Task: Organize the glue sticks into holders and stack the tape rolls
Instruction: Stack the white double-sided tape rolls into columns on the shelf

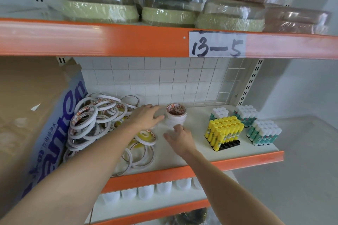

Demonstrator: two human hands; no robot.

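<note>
tape stack (176, 116), between both hands

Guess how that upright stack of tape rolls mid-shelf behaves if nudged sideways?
The stack of tape rolls is several separate rings, taller than the loose ones, so a side push likely shears the top rolls off rather than sliding it whole. Hollow cores suggest it is light. A fallen roll may wheel across the smooth shelf. The left hand touches its side.
</note>
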